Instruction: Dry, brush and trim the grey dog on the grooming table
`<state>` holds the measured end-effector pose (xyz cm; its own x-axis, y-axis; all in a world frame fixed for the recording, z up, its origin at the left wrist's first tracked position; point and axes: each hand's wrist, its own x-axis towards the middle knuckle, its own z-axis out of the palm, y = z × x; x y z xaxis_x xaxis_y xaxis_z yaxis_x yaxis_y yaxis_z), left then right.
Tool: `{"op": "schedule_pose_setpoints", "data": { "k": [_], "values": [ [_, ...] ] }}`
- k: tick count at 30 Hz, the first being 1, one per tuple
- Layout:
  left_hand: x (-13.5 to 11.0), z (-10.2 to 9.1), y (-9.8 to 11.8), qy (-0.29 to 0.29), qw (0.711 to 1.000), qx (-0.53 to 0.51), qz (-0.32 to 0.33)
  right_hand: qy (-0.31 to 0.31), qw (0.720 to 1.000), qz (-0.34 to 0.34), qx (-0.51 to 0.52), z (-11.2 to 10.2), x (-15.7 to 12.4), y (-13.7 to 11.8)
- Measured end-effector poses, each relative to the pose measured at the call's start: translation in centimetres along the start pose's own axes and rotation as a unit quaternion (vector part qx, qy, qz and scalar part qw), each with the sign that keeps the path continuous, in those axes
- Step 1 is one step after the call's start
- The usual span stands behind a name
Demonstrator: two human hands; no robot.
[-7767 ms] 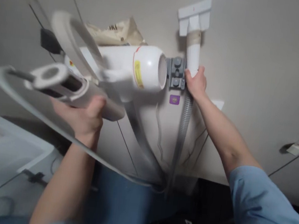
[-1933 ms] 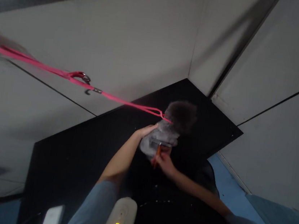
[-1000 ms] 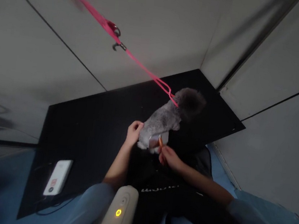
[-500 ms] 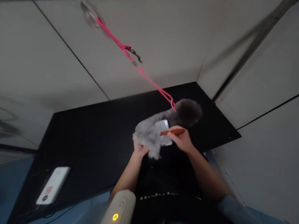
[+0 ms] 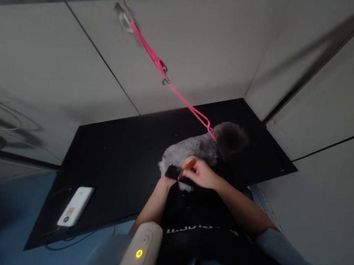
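Note:
A small grey fluffy dog stands on a black mat-topped table, its dark head toward the far corner. A pink leash runs from its neck up to a ring on the wall. My right hand is closed on a grooming brush with an orange handle, pressed against the dog's rear flank. My left hand is under the dog's hindquarters, mostly hidden by fur and the brush; its fingers do not show.
A white device with a yellow light sits close under the camera, between my arms. A white flat gadget with a cable lies on the table's near left. Pale tiled walls enclose the table's far and right sides.
My right hand has drawn the brush down from the dog's back to its rear flank. The left hand stays under the hindquarters. The view has shifted slightly.

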<state>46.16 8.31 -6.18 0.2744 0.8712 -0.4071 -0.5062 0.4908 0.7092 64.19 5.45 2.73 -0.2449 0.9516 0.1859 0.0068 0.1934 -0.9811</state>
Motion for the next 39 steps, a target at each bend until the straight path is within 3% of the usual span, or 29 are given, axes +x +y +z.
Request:
{"op": "schedule_pose_setpoints", "data": {
  "k": [3,4,7,8,11,12,15,16,19,20,23,24,27,28,32,35,36,39],
  "values": [
    [-0.4,0.3,-0.6,-0.021,0.997,-0.073,0.004,0.114,0.993,0.002,-0.015,0.6,0.6,-1.0],
    [-0.5,0.4,-0.8,-0.021,0.996,-0.083,0.0,0.11,0.993,-0.005,-0.033,0.7,0.7,-1.4],
    [-1.1,0.8,-1.2,0.005,0.996,-0.09,-0.005,0.019,0.998,0.008,-0.066,0.9,0.8,-2.3],
    [-1.4,1.0,-1.3,0.004,0.995,-0.095,0.002,0.032,0.997,0.014,-0.071,0.9,0.8,-2.5],
    [-2.0,1.6,-1.5,-0.011,0.994,-0.106,0.027,0.172,0.98,-0.003,-0.104,0.7,0.5,-3.2],
    [-2.3,1.8,-1.5,-0.007,0.994,-0.103,0.03,0.167,0.979,-0.011,-0.117,0.8,0.3,-3.3],
    [-2.9,2.3,-1.8,0.019,0.995,-0.093,0.032,0.045,0.991,0.003,-0.128,1.1,-0.2,-3.6],
    [-3.1,2.5,-2.0,0.021,0.994,-0.098,0.034,0.046,0.991,0.014,-0.128,1.1,-0.3,-3.7],
    [-3.7,2.9,-2.7,0.02,0.992,-0.113,0.049,0.179,0.972,0.009,-0.149,1.3,-0.4,-4.0],
    [-3.9,3.0,-2.9,0.029,0.992,-0.111,0.056,0.185,0.969,-0.002,-0.162,1.4,-0.4,-4.1],
    [-4.2,3.2,-3.5,0.076,0.991,-0.097,0.06,0.078,0.981,0.003,-0.177,1.9,-0.6,-4.5],
    [-4.3,3.3,-3.6,0.081,0.99,-0.102,0.055,0.07,0.983,0.017,-0.171,2.0,-0.6,-4.6],
    [-4.3,3.3,-3.6,0.059,0.989,-0.122,0.054,0.167,0.972,0.027,-0.163,2.0,-0.7,-4.8],
    [-4.3,3.3,-3.5,0.054,0.99,-0.118,0.059,0.173,0.97,0.018,-0.17,2.0,-0.7,-4.8],
    [-4.2,2.9,-3.2,0.063,0.993,-0.087,0.054,0.071,0.977,0.02,-0.199,2.2,-1.2,-4.5],
    [-4.1,2.3,-3.4,0.055,0.989,-0.127,0.054,0.182,0.965,0.007,-0.187,1.9,-1.5,-4.1],
    [-4.0,2.0,-3.6,0.056,0.987,-0.14,0.058,0.186,0.965,-0.007,-0.185,1.7,-1.6,-4.0],
    [-3.7,1.1,-4.4,0.063,0.982,-0.154,0.089,0.059,0.983,-0.015,-0.175,1.3,-1.9,-3.4]
  ]
}}
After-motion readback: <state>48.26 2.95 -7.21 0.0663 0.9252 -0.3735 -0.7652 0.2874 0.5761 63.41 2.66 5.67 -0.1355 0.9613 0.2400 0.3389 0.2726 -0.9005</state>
